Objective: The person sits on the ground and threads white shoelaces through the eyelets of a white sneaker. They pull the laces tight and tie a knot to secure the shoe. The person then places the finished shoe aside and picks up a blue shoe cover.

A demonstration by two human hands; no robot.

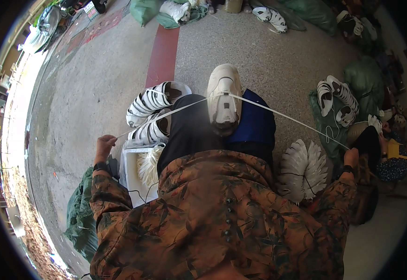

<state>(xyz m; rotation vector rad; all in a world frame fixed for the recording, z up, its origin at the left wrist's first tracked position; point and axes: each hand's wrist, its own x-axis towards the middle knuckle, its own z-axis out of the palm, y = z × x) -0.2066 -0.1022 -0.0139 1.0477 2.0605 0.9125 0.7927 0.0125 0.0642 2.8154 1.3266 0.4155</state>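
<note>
The white shoe (pixel 224 81) lay at the person's knees (pixel 189 123), its long axis running out from the body, rounded toe pointing away. The left hand (pixel 104 145) and right hand (pixel 351 157) each had the grip clamped on 1 strand of taut lace (pixel 268 110).

**Cream Against Rust**

We see a cream sneaker (pixel 225 81), a white shoelace (pixel 278 115), a rust-brown shirt (pixel 198 210) with a dark leaf pattern, black trousers (pixel 184 123), a deep blue cloth (pixel 258 121), white shoe uppers (pixel 142 107) banded in black, green sacks (pixel 364 79), and a speckled grey floor (pixel 226 42) with a dull red stripe (pixel 163 56).
</note>
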